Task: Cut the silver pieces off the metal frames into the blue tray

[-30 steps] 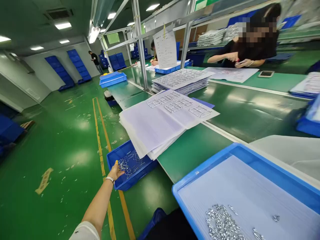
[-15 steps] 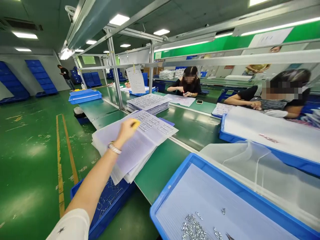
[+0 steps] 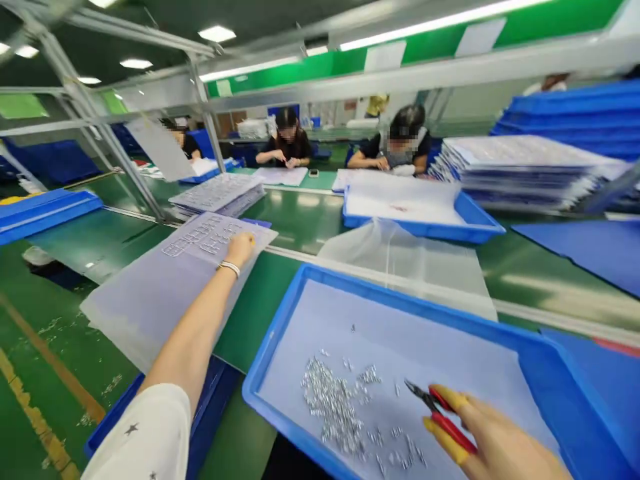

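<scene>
Green bench (image 3: 260,300) bears sheets (image 3: 155,293) beside a blue tray (image 3: 270,337), right grip (image 3: 500,437) closed round pliers (image 3: 453,430), left grip (image 3: 240,250) curled, contents hidden.

A heap of small pieces (image 3: 330,403) lies in the tray (image 3: 410,305) nearest my camera, left of the pliers (image 3: 454,432). On my left, paper sheets (image 3: 150,293) bear frames (image 3: 200,237), with a taller stack (image 3: 223,195) behind them; behind my tray lies a film (image 3: 415,260), then a second tray (image 3: 425,230).

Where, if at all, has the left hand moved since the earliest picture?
Yes: judged against the green table, the left hand went up from the low blue bin to the paper sheets.
</scene>
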A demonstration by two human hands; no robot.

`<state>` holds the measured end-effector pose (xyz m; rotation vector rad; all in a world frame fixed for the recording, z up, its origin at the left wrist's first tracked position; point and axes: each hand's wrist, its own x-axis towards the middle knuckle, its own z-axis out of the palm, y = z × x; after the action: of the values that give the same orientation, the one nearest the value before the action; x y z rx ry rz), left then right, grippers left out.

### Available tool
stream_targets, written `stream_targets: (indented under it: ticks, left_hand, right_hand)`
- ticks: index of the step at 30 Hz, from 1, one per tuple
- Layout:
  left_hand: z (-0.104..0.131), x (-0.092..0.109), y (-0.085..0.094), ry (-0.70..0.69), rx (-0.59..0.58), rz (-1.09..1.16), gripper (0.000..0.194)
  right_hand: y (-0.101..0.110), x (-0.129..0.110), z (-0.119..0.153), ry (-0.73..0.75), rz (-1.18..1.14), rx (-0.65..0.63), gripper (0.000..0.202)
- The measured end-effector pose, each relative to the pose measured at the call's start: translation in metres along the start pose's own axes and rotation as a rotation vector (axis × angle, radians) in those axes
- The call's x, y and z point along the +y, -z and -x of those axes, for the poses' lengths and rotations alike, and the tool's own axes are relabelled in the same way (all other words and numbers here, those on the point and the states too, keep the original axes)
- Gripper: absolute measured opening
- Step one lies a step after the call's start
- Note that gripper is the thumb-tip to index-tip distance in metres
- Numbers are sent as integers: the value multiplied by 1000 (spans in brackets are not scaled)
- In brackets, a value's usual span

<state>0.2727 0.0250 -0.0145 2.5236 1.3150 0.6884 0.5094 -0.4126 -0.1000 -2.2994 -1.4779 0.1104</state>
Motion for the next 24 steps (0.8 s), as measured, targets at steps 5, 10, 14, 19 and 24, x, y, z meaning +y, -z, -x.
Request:
stream_targets:
  ticks: [5, 10, 14, 19, 24]
  left_hand:
    - [32, 27, 10, -182, 22, -6, 28]
    - [143, 84, -11, -523, -134, 73, 18]
    - [212, 114, -37, -695, -292, 220, 28]
    - [238, 123, -59, -510, -350, 638, 44]
    - [234, 126, -74, -122, -507, 1157, 83]
  right_hand:
    - [17, -31, -14, -174, -222, -101, 41]
    - [2, -40, -26, -392, -773, -62, 44]
    - [-16, -49, -23, -421, -1050, -36, 35]
    - [-24, -59, -13, -478, -1284, 34, 33]
    - [-30, -67, -8, -599, -1546, 45, 38]
